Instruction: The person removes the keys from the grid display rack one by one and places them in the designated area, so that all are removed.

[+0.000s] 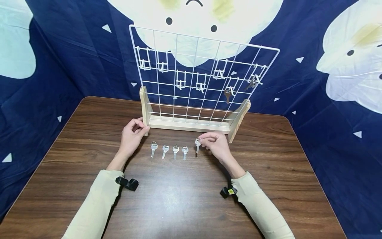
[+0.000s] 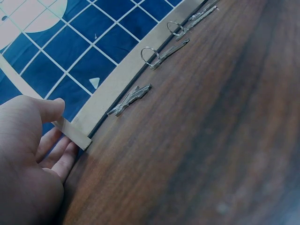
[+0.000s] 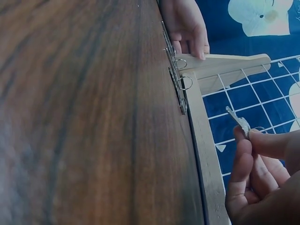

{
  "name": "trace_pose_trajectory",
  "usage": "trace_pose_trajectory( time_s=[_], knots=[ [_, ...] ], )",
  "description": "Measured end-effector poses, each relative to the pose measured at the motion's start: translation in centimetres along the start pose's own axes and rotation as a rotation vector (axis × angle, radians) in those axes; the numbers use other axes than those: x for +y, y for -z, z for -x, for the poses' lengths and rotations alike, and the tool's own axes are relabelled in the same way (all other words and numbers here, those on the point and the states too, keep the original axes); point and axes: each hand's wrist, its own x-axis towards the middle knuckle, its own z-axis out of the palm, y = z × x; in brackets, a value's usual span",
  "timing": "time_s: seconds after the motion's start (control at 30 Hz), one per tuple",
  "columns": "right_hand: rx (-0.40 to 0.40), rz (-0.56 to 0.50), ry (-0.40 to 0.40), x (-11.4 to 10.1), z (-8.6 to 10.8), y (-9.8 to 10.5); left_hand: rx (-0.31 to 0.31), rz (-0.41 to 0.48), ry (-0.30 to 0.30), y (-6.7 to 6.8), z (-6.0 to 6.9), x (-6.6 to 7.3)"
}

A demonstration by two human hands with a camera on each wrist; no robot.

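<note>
My right hand (image 1: pixel 217 145) pinches a silver key (image 1: pixel 197 146) by its ring end, above the table at the right of the row; in the right wrist view the key (image 3: pixel 240 123) sticks out from thumb and fingertips. My left hand (image 1: pixel 131 136) grips the front end of the rack's left wooden foot (image 1: pixel 145 109), thumb on one side and fingers on the other, as the left wrist view also shows the hand (image 2: pixel 33 154). Several keys with rings, among them one key (image 1: pixel 153 149) at the left end, lie in a row between the hands.
Behind stands a white wire grid (image 1: pixel 197 59) on a wooden base (image 1: pixel 188 125), with several white hooks. One key (image 1: pixel 227 95) hangs from a lower right hook, and dark keys (image 1: pixel 253 83) hang at the far right. A blue patterned cloth (image 1: pixel 104 66) surrounds the brown table (image 1: pixel 179 199).
</note>
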Motion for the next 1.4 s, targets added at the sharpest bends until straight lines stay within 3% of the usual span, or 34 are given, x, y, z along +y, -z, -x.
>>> trace_pose_trajectory(
  time_s=[0.17,0.47,0.73,1.1,1.4],
  knots=[
    [-0.033,0.025,-0.030,0.4,-0.2,0.0,-0.001,0.001,0.000,0.0,0.0,0.1],
    [-0.128,-0.108,-0.071,1.1,-0.2,-0.6,0.001,-0.007,0.001,0.0,0.0,0.1],
    [-0.151,-0.076,-0.061,1.5,0.0,-0.9,0.003,-0.013,0.004,0.0,0.1,0.1],
    [-0.089,0.119,0.032,1.9,-0.1,-1.1,0.005,-0.019,0.006,0.0,0.1,0.2],
    [-0.024,0.389,0.150,1.9,0.1,-1.0,0.003,-0.016,0.001,0.0,0.1,0.1]
  ],
)
